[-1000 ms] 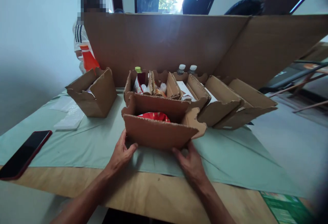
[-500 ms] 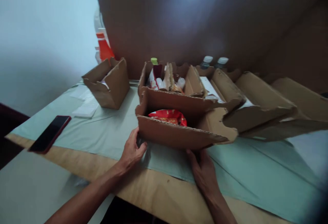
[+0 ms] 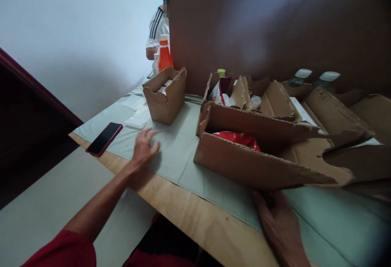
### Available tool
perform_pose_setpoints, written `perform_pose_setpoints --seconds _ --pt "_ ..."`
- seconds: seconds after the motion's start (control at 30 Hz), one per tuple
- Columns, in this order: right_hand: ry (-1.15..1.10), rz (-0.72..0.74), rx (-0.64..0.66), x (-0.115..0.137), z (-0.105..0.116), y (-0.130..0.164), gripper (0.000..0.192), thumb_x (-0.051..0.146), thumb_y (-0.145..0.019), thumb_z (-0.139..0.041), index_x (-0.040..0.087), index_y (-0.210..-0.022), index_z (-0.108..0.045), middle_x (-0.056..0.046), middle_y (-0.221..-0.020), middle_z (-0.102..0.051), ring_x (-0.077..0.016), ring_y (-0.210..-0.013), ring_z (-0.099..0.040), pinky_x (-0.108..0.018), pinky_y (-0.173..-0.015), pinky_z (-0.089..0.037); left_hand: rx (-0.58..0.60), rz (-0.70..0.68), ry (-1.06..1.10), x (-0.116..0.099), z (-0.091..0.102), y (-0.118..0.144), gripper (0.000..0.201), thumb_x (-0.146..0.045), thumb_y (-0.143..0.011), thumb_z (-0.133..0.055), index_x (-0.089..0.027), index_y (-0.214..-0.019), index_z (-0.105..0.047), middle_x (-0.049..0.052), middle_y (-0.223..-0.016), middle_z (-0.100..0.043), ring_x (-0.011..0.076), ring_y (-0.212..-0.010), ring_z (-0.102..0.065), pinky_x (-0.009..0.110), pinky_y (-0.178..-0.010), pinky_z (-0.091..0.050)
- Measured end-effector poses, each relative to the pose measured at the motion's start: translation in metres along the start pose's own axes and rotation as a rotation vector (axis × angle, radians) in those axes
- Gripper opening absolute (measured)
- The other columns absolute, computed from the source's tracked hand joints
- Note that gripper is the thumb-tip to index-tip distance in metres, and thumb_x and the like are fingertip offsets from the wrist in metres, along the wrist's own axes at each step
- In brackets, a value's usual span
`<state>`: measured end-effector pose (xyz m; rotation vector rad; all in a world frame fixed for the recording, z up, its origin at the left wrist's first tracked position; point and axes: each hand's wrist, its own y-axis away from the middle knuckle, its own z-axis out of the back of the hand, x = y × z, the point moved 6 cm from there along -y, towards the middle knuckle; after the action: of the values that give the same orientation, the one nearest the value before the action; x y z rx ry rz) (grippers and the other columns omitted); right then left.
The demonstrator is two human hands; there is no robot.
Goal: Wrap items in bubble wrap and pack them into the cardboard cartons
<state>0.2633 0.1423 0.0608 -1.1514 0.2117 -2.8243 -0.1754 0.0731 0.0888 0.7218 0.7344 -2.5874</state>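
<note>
While my right hand [image 3: 280, 220] meets the near box [image 3: 250, 166], grip unclear, my empty, loosely spread left hand [image 3: 143, 149] should avoid the phone [image 3: 104, 138].

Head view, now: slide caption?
Bare left hand over pale green cloth, bare right hand at the near lower edge of an open-topped brown cardboard box with a glossy red packet inside.

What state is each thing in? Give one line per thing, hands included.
Front box: open
Red packet: inside the front box, partly hidden
Leftmost box: open, upright
Orange bottle: capped, upright
White-capped bottles: closed, lower parts hidden
Phone: flat, screen dark
Left hand: open, empty
Right hand: at the front box's lower edge, grip unclear
</note>
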Motion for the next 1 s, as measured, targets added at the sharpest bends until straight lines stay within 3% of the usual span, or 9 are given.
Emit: perform_pose_setpoints --seconds 0.13,0.27,0.37,0.53,0.63,0.77,0.87,0.93,1.0 --pt "-0.007 -0.027 -0.008 -0.002 0.001 -0.002 0.038 0.058 -0.077 -0.054 0.023 -0.092 -0.061 -0.014 -0.087 -0.074 -0.0355 -0.081 -0.070 -0.044 -0.069 -0.051 -0.098 0.155 -0.134 0.060 0.034 -0.056 0.037 -0.023 -0.075 -0.066 -0.017 -0.111 -0.069 0.020 -0.135 -0.061 0.0435 -0.135 -0.047 0.065 -0.116 -0.032" --pt "0.025 -0.062 -0.011 -0.002 0.002 -0.002 0.040 0.061 -0.075 -0.053 0.024 -0.089 -0.061 -0.013 -0.083 -0.073 -0.0341 -0.071 -0.067 -0.043 -0.063 -0.050 -0.101 0.157 -0.139 0.070 0.038 -0.070 0.013 -0.018 -0.078 -0.059 -0.019 -0.086 -0.069 0.016 -0.109 -0.072 0.0370 -0.117 -0.060 0.059 -0.110 -0.041" --pt "0.026 -0.060 -0.014 0.000 0.002 -0.004 0.042 0.060 -0.075 -0.052 0.023 -0.092 -0.062 -0.014 -0.084 -0.073 -0.0353 -0.077 -0.069 -0.043 -0.066 -0.051 -0.124 0.064 -0.096 0.047 0.041 -0.037 0.014 -0.018 -0.086 -0.054 -0.020 -0.086 -0.067 0.014 -0.117 -0.072 0.0315 -0.119 -0.063 0.052 -0.110 -0.045" --pt "0.004 -0.091 0.013 0.000 0.008 0.001 0.051 0.061 -0.074 -0.055 0.019 -0.101 -0.067 -0.015 -0.092 -0.075 -0.0348 -0.083 -0.071 -0.043 -0.069 -0.053 -0.217 -0.170 0.145 -0.009 0.057 0.066 0.011 -0.023 -0.097 -0.056 -0.022 -0.099 -0.067 0.010 -0.126 -0.070 0.0244 -0.123 -0.065 0.043 -0.105 -0.053" --pt "-0.019 -0.054 -0.112 0.006 0.024 0.024 0.054 0.056 -0.084 -0.055 0.016 -0.117 -0.069 -0.017 -0.108 -0.075 -0.0347 -0.097 -0.072 -0.047 -0.081 -0.056 -0.208 -0.128 0.350 -0.028 0.065 0.110 0.010 -0.019 -0.098 -0.059 -0.022 -0.104 -0.066 0.009 -0.135 -0.066 0.0238 -0.127 -0.064 0.042 -0.107 -0.052" --pt "0.000 0.263 -0.269 0.038 0.039 0.074 0.041 0.041 -0.095 -0.061 0.020 -0.130 -0.065 -0.014 -0.124 -0.072 -0.0310 -0.115 -0.068 -0.048 -0.098 -0.054 -0.125 -0.074 0.555 -0.052 0.064 0.125 0.010 -0.017 -0.099 -0.060 -0.022 -0.103 -0.067 0.008 -0.139 -0.063 0.0225 -0.123 -0.067 0.038 -0.104 -0.056" --pt "0.001 0.581 -0.103 0.076 0.022 0.106 0.052 0.031 -0.096 -0.064 0.023 -0.146 -0.051 -0.014 -0.142 -0.063 -0.0287 -0.128 -0.062 -0.047 -0.104 -0.052 -0.050 -0.137 0.652 -0.078 0.058 0.123 0.011 -0.015 -0.099 -0.060 -0.022 -0.103 -0.067 0.008 -0.139 -0.063 0.0227 -0.122 -0.068 0.038 -0.105 -0.056" --pt "0.022 0.687 0.040 0.095 0.001 0.116 0.063 0.029 -0.095 -0.066 0.023 -0.153 -0.042 -0.017 -0.153 -0.053 -0.0301 -0.138 -0.055 -0.049 -0.106 -0.051 -0.007 -0.163 0.704 -0.094 0.051 0.125 0.012 -0.014 -0.099 -0.059 -0.022 -0.103 -0.067 0.008 -0.138 -0.063 0.0230 -0.122 -0.069 0.038 -0.106 -0.056" --pt "0.058 0.732 0.138 0.106 -0.023 0.118 0.064 0.025 -0.092 -0.067 0.021 -0.152 -0.044 -0.018 -0.156 -0.050 -0.0322 -0.140 -0.052 -0.051 -0.105 -0.052 0.030 -0.163 0.767 -0.107 0.044 0.130 0.012 -0.014 -0.099 -0.058 -0.022 -0.103 -0.067 0.008 -0.138 -0.063 0.0229 -0.122 -0.069 0.039 -0.106 -0.057"
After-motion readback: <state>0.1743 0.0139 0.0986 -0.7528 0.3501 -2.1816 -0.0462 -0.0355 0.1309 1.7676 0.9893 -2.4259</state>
